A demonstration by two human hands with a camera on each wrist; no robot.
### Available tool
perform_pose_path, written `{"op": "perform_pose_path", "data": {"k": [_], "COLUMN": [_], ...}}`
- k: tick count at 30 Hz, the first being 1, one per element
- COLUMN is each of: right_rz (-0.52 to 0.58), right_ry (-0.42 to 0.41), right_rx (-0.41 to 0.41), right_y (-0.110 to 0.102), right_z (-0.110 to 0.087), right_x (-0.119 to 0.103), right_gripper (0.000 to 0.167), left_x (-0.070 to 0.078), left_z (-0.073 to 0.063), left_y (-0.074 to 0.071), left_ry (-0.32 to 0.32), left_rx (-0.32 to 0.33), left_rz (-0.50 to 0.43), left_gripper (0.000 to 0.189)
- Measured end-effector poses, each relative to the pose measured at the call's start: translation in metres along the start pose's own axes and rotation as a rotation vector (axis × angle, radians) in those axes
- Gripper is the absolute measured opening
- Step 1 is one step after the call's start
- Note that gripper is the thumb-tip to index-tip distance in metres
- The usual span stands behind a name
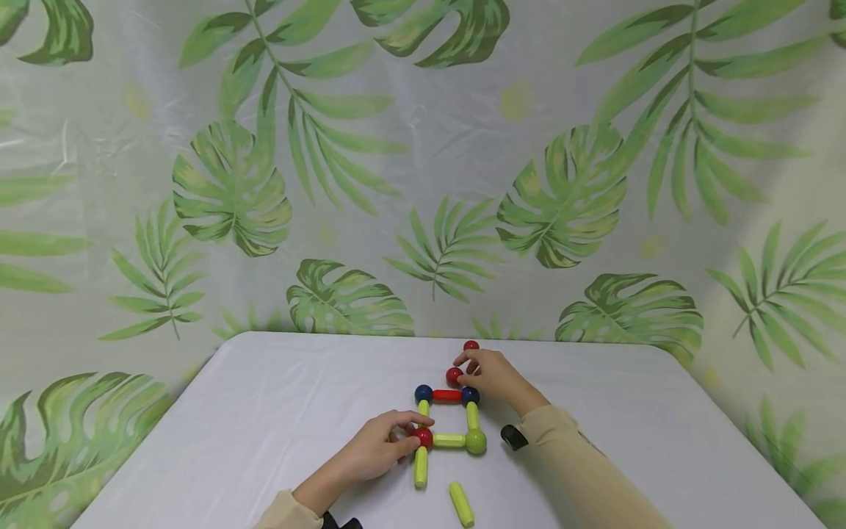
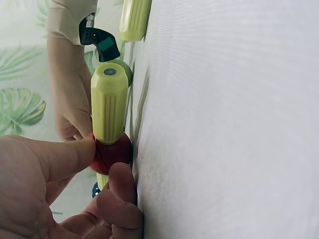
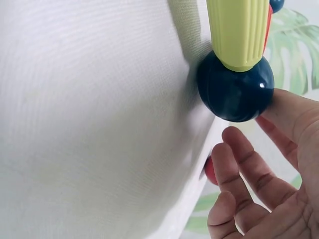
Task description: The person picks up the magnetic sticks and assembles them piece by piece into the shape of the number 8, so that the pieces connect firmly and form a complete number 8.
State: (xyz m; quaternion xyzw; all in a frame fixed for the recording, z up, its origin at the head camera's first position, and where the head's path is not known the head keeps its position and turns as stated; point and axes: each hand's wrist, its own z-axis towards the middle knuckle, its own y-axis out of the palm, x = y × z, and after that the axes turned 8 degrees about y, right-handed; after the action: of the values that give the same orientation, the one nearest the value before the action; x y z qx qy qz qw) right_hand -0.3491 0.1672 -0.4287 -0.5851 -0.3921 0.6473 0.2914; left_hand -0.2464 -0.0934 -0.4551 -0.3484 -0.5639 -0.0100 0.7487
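Left hand (image 1: 378, 446): narrowed, pinching red ball (image 1: 424, 438)
Right hand (image 1: 497, 376): narrowed, pinching second red ball (image 1: 453, 377)
Square (image 1: 449, 441): joined
Stick (image 1: 462, 505): unjoined

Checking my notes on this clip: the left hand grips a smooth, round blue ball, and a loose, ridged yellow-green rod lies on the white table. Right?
Not quite: the left hand grips a smooth, round red ball, not a blue one, as the left wrist view shows. The loose yellow-green rod does lie on the white table.
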Motion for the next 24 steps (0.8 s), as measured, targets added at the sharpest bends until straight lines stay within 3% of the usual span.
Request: {"op": "perform_pose_path", "data": {"k": [15, 24], "right_rz": [0.014, -0.001], "right_ry": [0.044, 0.024], "right_rx": [0.001, 0.006], "right_y": [0.0074, 0.0087], "right_z": [0.0045, 0.0056], "right_x": [-0.0025, -0.0068], "right_gripper": [0.026, 0.025], "left_x": [0.0010, 0.0013], "left_z": [-0.0027, -0.0008], "left_y": [-0.0008, 0.0014], "left_ry": [0.018, 0.021], "left_rx": [0.011, 0.023], "left_rz": [-0.003, 0.016], "left_gripper": [0.028, 0.027]}}
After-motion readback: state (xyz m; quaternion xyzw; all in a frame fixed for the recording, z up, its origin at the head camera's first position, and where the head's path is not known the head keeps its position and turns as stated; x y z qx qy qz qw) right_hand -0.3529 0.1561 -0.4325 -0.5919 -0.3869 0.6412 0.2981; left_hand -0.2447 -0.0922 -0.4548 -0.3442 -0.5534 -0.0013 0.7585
